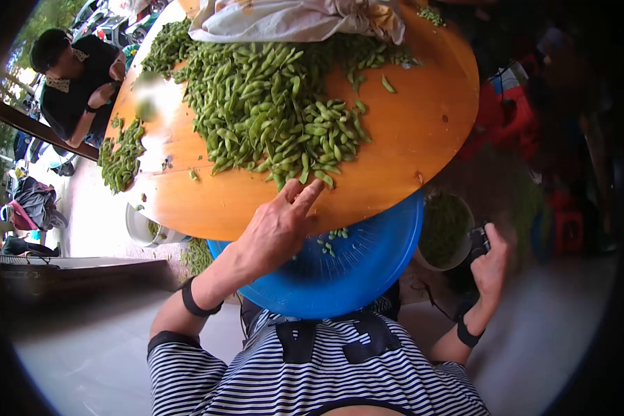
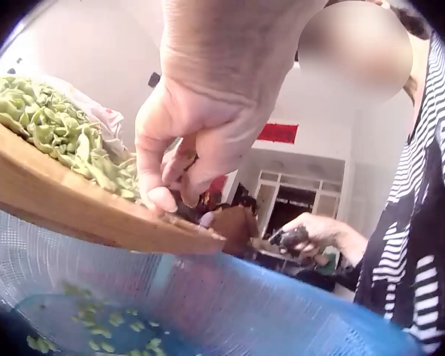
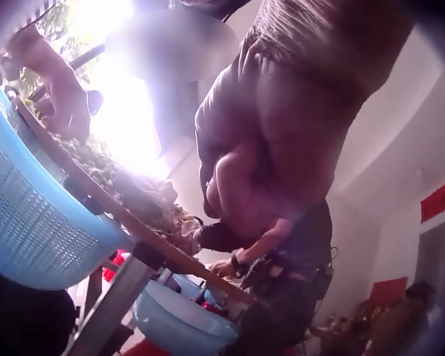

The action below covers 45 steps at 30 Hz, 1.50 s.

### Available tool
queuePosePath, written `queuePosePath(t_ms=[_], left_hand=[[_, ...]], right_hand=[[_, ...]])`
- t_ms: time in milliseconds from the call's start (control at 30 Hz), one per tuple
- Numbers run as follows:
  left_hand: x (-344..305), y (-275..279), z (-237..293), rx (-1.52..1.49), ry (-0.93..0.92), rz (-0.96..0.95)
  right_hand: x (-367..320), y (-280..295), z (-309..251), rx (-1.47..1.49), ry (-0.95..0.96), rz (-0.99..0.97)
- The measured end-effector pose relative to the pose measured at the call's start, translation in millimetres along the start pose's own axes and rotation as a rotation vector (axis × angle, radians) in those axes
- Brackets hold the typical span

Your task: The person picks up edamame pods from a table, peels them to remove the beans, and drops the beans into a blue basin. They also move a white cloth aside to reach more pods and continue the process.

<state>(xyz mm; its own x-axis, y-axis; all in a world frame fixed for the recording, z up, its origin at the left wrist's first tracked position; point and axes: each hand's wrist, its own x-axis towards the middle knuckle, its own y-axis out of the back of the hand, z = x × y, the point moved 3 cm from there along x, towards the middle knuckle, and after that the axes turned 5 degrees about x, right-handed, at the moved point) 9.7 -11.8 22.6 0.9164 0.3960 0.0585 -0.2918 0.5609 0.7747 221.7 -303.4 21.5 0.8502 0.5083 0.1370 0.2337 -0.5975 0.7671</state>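
Observation:
A large heap of green soybean pods [image 1: 256,104] lies on the round orange wooden table [image 1: 395,159]. My left hand [image 1: 274,225] reaches over the near table edge, its fingertips right at the closest pods. In the left wrist view, the fingers of the left hand [image 2: 208,126] point down at the tabletop beside the heap. Off to the right and below table height, my right hand [image 1: 491,267] grips a small black object [image 1: 478,240] whose kind is unclear. A blue plastic basket [image 1: 367,277] with several shelled beans [image 1: 331,243] sits under the table edge.
A white bucket [image 1: 442,263] holding green matter stands right of the basket, and another white bucket [image 1: 140,227] at left. A pale cloth [image 1: 277,21] covers the far heap. A smaller pod pile [image 1: 123,156] and a seated person [image 1: 76,83] are at left.

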Motion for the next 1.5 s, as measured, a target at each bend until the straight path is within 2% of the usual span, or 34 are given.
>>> queuePosePath(t_ms=[67, 100, 200, 333, 467, 567, 633, 700, 767, 833, 867, 900, 933, 1000, 1067, 1100, 1133, 1167, 1233, 1300, 1333, 1367, 1433, 1467, 1500], left_hand=[[16, -10, -10, 0.121, -0.045, -0.144], [22, -13, -13, 0.132, -0.054, -0.135], [43, -29, -21, 0.253, -0.296, -0.165], [98, -35, -26, 0.318, -0.447, -0.147], [169, -35, -44, 0.455, -0.316, -0.064], [194, -17, -37, 0.455, -0.213, 0.019], [191, 10, -4, 0.243, -0.251, -0.141], [187, 36, -5, 0.218, -0.256, -0.081], [185, 71, -21, 0.442, -0.341, 0.106], [187, 102, -52, 0.496, -0.086, 0.384], [189, 116, -69, 0.595, -0.110, 0.471], [191, 126, -84, 0.694, -0.134, 0.558], [192, 130, -92, 0.693, -0.140, 0.561], [199, 135, -106, 0.758, -0.115, 0.490], [219, 143, -119, 0.715, -0.138, 0.453], [229, 146, -125, 0.676, -0.158, 0.411], [232, 156, -123, 0.680, -0.188, 0.456], [233, 168, -117, 0.620, -0.155, 0.526], [245, 197, -105, 0.494, -0.036, 0.417], [263, 223, -99, 0.557, -0.198, 0.557], [269, 232, -90, 0.590, -0.242, 0.628], [276, 239, -80, 0.621, -0.287, 0.699], [302, 258, -76, 0.508, -0.245, 0.753], [305, 265, -60, 0.362, -0.141, 0.761], [309, 270, -57, 0.361, -0.132, 0.762]], right_hand=[[1, -8, -1, -0.011, 0.015, -0.037], [2, -13, -3, 0.012, 0.059, -0.024], [8, -18, -8, 0.064, 0.092, -0.019], [15, -19, -18, 0.123, 0.098, -0.033], [14, -20, -23, 0.123, 0.141, -0.014], [9, -19, -21, 0.131, 0.152, 0.000], [9, -16, -22, 0.104, 0.126, -0.051], [16, -13, -27, 0.153, 0.166, -0.023], [33, -5, -35, 0.121, 0.261, -0.096], [57, 1, -61, 0.105, 0.394, -0.121], [69, 2, -80, 0.070, 0.502, -0.128], [81, -1, -99, 0.117, 0.519, -0.175], [93, -9, -117, 0.172, 0.613, -0.173], [118, -27, -153, 0.168, 0.691, -0.326], [148, -58, -175, 0.040, 0.805, -0.419], [161, -73, -186, 0.039, 0.862, -0.409], [174, -88, -196, 0.038, 0.919, -0.400], [192, -101, -201, 0.031, 0.918, -0.406], [221, -127, -218, -0.049, 1.074, -0.464], [228, -125, -263, -0.043, 0.881, -0.667], [236, -140, -278, -0.026, 1.024, -0.558], [247, -152, -286, 0.017, 0.897, -0.656], [268, -171, -304, 0.131, 0.886, -0.602], [285, -180, -309, 0.110, 0.830, -0.592], [303, -190, -313, 0.090, 0.775, -0.582]])
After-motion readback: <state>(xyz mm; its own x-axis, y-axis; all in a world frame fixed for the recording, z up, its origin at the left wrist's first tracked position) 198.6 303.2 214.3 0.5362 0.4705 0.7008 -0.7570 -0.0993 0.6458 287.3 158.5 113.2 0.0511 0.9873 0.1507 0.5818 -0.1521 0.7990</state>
